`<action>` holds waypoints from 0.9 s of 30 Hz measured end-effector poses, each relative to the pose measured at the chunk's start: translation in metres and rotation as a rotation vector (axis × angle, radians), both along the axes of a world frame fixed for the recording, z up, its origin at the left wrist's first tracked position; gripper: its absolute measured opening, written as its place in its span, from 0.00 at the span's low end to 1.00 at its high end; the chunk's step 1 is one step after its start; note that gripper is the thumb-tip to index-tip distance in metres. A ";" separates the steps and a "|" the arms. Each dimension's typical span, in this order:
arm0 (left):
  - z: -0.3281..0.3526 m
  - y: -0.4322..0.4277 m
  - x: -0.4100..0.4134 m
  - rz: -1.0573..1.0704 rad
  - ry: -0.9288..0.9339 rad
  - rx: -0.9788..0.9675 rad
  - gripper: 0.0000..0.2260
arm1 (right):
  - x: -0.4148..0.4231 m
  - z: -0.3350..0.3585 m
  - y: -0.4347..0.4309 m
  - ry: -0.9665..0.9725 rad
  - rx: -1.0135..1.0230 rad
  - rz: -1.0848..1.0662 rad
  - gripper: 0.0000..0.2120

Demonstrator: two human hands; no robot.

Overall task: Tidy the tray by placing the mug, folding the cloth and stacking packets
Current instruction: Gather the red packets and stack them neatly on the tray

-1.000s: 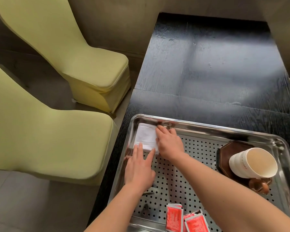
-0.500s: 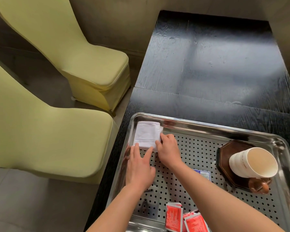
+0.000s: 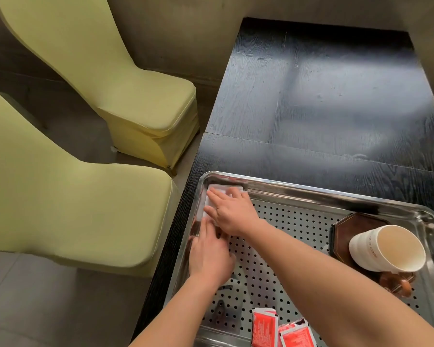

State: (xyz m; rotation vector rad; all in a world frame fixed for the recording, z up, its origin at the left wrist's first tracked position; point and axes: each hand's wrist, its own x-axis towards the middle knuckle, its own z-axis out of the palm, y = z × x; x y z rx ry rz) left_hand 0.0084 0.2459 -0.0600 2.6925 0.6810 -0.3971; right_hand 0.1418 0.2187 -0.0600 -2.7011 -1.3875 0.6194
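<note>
pressing cloth [image 3: 224, 188] — right hand [image 3: 232, 214] flat | mug [image 3: 386, 247] lettering blurred

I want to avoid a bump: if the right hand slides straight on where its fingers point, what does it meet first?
Probably the raised rim of the tray at its far left corner; the right hand lies flat on the cloth, fingers aimed there.
</note>
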 end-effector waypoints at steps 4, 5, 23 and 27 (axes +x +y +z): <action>-0.003 0.000 -0.002 -0.034 0.045 0.018 0.32 | 0.007 0.000 -0.003 0.078 0.079 -0.046 0.25; -0.005 0.000 -0.003 -0.039 0.049 0.019 0.32 | 0.006 0.002 -0.008 0.046 0.174 -0.104 0.23; 0.017 0.001 0.003 0.380 -0.168 -0.421 0.31 | -0.025 0.013 -0.057 0.399 0.493 -0.748 0.17; 0.017 0.000 -0.001 0.318 -0.125 -0.365 0.31 | -0.030 0.012 -0.064 0.416 0.488 -0.738 0.17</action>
